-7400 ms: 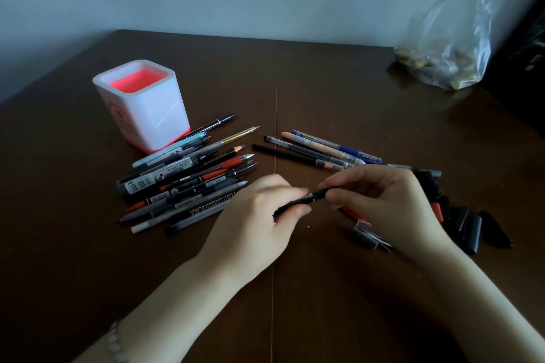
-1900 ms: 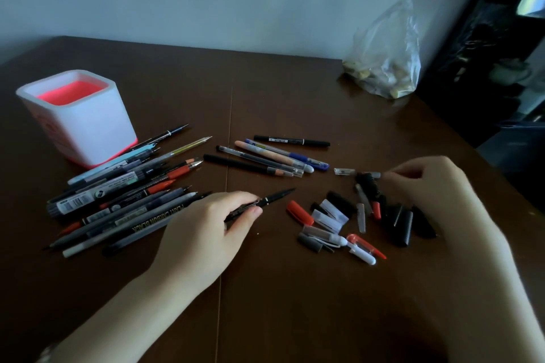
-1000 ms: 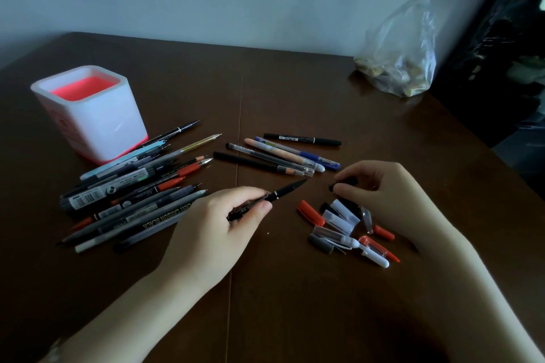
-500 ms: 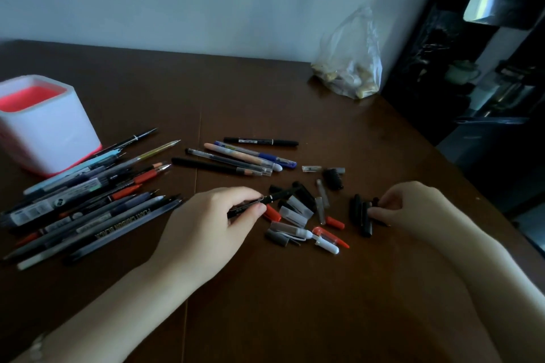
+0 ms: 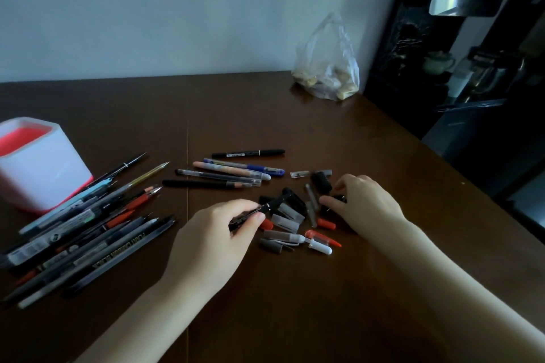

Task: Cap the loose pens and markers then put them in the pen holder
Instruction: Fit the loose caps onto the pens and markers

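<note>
Right hand (image 5: 361, 203) has shifted inward onto the caps (image 5: 290, 216), grip seemingly unclenched; left hand (image 5: 218, 237) pinches a black pen (image 5: 265, 208).

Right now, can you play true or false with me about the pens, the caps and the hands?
1. The left hand holds a black pen. True.
2. The pen holder is stuffed with pens. False: no pens stick out of it; the uncapped pens lie on the table beside it.
3. The right hand is at the pile of loose caps. True.
4. The plastic bag sits right beside the pen holder. False: it stands at the table's far right edge.
</note>
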`<state>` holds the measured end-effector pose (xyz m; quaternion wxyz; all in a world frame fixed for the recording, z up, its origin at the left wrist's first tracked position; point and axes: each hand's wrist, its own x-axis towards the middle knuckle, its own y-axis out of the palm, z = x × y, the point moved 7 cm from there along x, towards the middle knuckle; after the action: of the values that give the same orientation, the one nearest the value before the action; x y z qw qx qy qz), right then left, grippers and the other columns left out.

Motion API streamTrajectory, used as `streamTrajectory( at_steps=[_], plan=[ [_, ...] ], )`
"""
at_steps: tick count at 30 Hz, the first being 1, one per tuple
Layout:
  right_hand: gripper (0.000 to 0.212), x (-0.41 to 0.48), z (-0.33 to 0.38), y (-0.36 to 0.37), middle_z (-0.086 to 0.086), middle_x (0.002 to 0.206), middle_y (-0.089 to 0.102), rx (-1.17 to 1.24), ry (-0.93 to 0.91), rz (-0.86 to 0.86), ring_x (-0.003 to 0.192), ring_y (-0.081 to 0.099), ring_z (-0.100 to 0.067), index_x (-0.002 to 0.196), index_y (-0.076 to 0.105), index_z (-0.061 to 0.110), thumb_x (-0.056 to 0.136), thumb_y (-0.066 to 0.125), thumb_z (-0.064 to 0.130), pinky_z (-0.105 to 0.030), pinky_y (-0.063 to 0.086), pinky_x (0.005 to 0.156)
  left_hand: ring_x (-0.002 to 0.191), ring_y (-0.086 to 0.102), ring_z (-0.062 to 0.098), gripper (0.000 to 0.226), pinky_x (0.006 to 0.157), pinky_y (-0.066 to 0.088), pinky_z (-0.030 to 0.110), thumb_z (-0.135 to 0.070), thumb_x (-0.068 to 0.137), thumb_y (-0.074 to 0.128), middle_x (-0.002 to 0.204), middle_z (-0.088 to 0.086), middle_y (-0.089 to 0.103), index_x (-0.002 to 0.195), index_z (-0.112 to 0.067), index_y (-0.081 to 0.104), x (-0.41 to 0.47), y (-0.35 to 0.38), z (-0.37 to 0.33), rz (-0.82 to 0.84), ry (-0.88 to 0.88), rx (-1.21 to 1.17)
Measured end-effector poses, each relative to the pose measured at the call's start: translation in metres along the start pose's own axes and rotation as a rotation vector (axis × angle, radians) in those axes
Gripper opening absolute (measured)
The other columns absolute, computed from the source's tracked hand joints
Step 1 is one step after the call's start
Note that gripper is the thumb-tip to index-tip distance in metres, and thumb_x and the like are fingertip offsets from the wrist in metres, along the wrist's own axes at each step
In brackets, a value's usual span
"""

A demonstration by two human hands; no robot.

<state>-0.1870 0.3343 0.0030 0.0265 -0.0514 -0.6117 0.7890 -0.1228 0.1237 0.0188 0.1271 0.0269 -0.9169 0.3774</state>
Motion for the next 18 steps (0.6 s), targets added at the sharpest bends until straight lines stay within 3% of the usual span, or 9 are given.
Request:
streamTrajectory(
  at_steps=[4, 9, 12, 15, 18],
  plan=[
    [0.029, 0.011, 0.01, 0.003, -0.001, 0.085, 0.061, 0.025, 0.024, 0.021, 0.073, 0.061, -0.018, 0.107, 0.058, 0.015, 0.085, 0.059, 0.034, -0.027, 0.05, 0.056, 0.103, 0.057, 0.004, 0.03, 0.085, 0.047, 0.02, -0.032, 0.087, 0.055, 0.112, -0.009, 0.065, 0.115, -0.026, 0.062, 0.001, 0.003, 0.002, -0.013, 0.021, 0.026],
    [0.037, 0.016, 0.014, 0.002, 0.001, 0.09, 0.059, 0.159, 0.027, 0.108, 0.074, 0.059, -0.013, 0.109, 0.055, 0.017, 0.076, 0.068, 0.028, -0.026, 0.052, 0.059, 0.098, 0.061, 0.006, 0.029, 0.082, 0.049, 0.021, -0.03, 0.087, 0.056, 0.106, -0.008, 0.067, 0.114, -0.024, 0.063, -0.002, 0.0, 0.008, -0.041, 0.006, 0.015],
    [0.029, 0.006, 0.022, -0.009, 0.001, 0.096, 0.061, 0.561, -0.068, 0.024, 0.069, 0.059, -0.01, 0.111, 0.057, 0.023, 0.082, 0.062, 0.022, -0.019, 0.049, 0.053, 0.09, 0.062, 0.003, 0.027, 0.077, 0.049, 0.015, -0.03, 0.086, 0.056, 0.099, -0.016, 0.065, 0.112, -0.027, 0.063, -0.006, -0.003, 0.014, -0.048, -0.006, -0.027],
    [0.024, -0.011, 0.039, -0.001, -0.002, 0.081, 0.068, 1.149, -0.094, 0.049, 0.067, 0.066, -0.012, 0.106, 0.063, 0.022, 0.084, 0.061, 0.014, -0.02, 0.054, 0.058, 0.089, 0.062, 0.002, 0.025, 0.075, 0.05, 0.015, -0.031, 0.086, 0.057, 0.096, -0.018, 0.065, 0.109, -0.029, 0.064, -0.008, -0.004, 0.021, -0.072, -0.035, -0.081],
    [0.02, -0.019, 0.053, 0.011, 0.0, 0.068, 0.069, 1.404, -0.107, -0.014, 0.067, 0.068, -0.01, 0.095, 0.065, 0.026, 0.083, 0.061, 0.01, -0.018, 0.056, 0.063, 0.091, 0.063, 0.001, 0.026, 0.073, 0.05, 0.01, -0.031, 0.084, 0.058, 0.098, -0.017, 0.067, 0.109, -0.028, 0.065, -0.009, -0.006, 0.031, -0.091, -0.053, -0.112]
  ],
)
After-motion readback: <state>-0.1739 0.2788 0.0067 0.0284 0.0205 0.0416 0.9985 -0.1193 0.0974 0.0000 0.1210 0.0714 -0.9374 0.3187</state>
